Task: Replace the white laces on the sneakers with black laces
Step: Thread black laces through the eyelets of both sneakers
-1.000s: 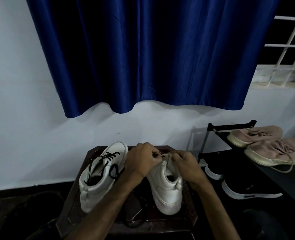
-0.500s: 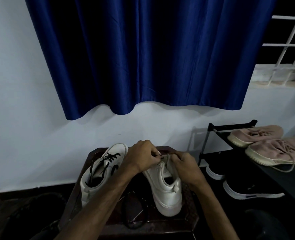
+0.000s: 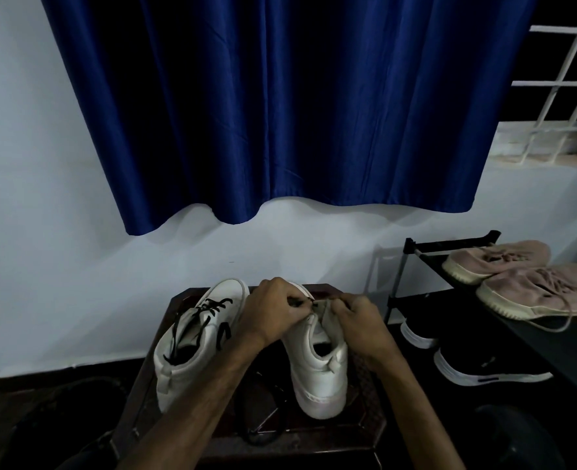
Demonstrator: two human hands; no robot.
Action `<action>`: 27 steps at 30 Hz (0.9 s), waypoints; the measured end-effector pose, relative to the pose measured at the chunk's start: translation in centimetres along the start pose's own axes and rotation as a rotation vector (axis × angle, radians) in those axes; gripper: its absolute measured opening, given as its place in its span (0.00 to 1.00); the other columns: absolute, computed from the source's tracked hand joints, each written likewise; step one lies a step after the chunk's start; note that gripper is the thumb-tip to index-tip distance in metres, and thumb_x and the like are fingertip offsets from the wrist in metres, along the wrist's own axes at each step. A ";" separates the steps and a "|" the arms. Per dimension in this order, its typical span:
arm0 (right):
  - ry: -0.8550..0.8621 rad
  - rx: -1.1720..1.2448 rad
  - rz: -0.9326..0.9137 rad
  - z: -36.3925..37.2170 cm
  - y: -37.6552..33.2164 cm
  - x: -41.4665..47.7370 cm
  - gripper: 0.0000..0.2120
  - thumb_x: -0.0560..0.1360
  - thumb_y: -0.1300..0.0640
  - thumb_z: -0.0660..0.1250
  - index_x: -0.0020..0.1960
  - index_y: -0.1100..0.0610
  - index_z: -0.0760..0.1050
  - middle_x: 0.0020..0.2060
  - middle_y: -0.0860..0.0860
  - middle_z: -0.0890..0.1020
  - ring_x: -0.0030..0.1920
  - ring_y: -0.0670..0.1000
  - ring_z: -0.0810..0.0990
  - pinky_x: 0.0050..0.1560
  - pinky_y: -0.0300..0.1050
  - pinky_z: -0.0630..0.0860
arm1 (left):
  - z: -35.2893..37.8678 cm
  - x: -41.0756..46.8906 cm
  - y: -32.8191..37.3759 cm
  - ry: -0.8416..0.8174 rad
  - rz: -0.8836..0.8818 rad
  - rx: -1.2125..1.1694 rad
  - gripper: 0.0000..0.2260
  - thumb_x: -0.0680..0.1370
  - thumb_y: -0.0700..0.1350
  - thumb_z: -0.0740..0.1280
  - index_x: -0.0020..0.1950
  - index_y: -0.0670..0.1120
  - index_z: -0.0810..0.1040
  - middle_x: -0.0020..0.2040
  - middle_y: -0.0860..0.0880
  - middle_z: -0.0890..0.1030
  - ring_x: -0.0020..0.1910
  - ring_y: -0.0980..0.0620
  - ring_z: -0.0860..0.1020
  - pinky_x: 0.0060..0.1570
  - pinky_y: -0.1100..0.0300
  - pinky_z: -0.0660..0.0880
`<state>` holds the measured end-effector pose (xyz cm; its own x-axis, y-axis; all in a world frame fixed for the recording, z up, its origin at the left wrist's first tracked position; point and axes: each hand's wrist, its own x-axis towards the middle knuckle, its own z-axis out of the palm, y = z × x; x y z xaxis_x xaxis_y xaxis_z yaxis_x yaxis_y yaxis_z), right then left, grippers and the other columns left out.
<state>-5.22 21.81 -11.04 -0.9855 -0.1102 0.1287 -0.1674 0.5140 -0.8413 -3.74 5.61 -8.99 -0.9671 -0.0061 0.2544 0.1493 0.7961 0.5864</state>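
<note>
1. At the far edge of a dark wooden table (image 3: 361, 432), a person's left hand (image 3: 273, 312) pinches a black lace (image 3: 301, 302) end in curled fingers above the right sneaker (image 3: 317, 368).
2. Their right hand (image 3: 356, 318), fingers curled, grips that sneaker's upper edge; the hands nearly touch.
3. White and upright, the right sneaker points toe to the wall, heel near the table's front edge.
4. A left sneaker (image 3: 192, 354), already threaded with black laces (image 3: 212, 308), stands along the table's left edge; the left forearm crosses the gap between the pair.
5. A loose dark cord (image 3: 263, 435) loops near the front edge.
6. Just beside the table's right edge, a black shoe rack (image 3: 449, 245) carries pink sneakers (image 3: 537, 293) above and black shoes (image 3: 483, 364) below; a small mark on one black shoe's sole is too dim to read.
7. Behind, a blue curtain (image 3: 280, 113) hangs against a pale wall (image 3: 43, 232), a white window grille (image 3: 561, 83) at right.
</note>
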 end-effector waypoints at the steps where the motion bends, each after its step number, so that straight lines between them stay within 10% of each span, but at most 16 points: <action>1: 0.003 -0.009 0.000 0.0 0.0 0.1 0.14 0.77 0.61 0.61 0.32 0.59 0.73 0.29 0.49 0.76 0.35 0.46 0.72 0.39 0.44 0.71 | -0.2 0.2 -0.3 -0.033 0.012 -0.032 0.04 0.71 0.49 0.71 0.40 0.52 0.85 0.36 0.55 0.84 0.38 0.60 0.80 0.38 0.61 0.75; 8: -0.011 0.164 0.074 0.2 0.8 0.4 0.17 0.77 0.63 0.61 0.30 0.55 0.74 0.28 0.47 0.78 0.33 0.44 0.73 0.35 0.39 0.71 | -1.0 1.4 -0.1 -0.150 0.002 -0.014 0.03 0.68 0.49 0.73 0.40 0.55 0.86 0.29 0.66 0.77 0.40 0.60 0.79 0.39 0.64 0.72; 17: -0.040 0.242 0.127 0.1 2.0 1.0 0.13 0.77 0.61 0.62 0.35 0.61 0.78 0.33 0.52 0.81 0.38 0.50 0.77 0.43 0.54 0.77 | 0.1 0.4 0.6 -0.008 -0.029 -0.022 0.04 0.70 0.50 0.72 0.41 0.53 0.86 0.38 0.56 0.85 0.39 0.60 0.80 0.32 0.71 0.68; 22: -0.232 0.335 0.162 0.1 0.5 -0.2 0.15 0.79 0.46 0.64 0.51 0.55 0.84 0.47 0.49 0.86 0.51 0.49 0.84 0.55 0.48 0.80 | -0.8 1.6 0.6 -0.112 0.079 0.294 0.06 0.73 0.50 0.69 0.43 0.50 0.84 0.42 0.50 0.83 0.44 0.47 0.80 0.41 0.58 0.71; 27: -0.012 0.404 0.155 2.5 0.3 -1.4 0.05 0.79 0.60 0.66 0.47 0.61 0.78 0.44 0.60 0.83 0.37 0.48 0.83 0.36 0.42 0.81 | -1.3 2.0 -0.4 -0.172 0.098 0.275 0.07 0.76 0.50 0.68 0.48 0.51 0.85 0.45 0.55 0.76 0.50 0.51 0.78 0.44 0.58 0.69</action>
<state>-3.88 20.03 -12.79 -0.9975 -0.0688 -0.0189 0.0083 0.1515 -0.9884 -5.48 4.53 -7.70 -0.9749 0.1621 0.1525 0.2048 0.9215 0.3299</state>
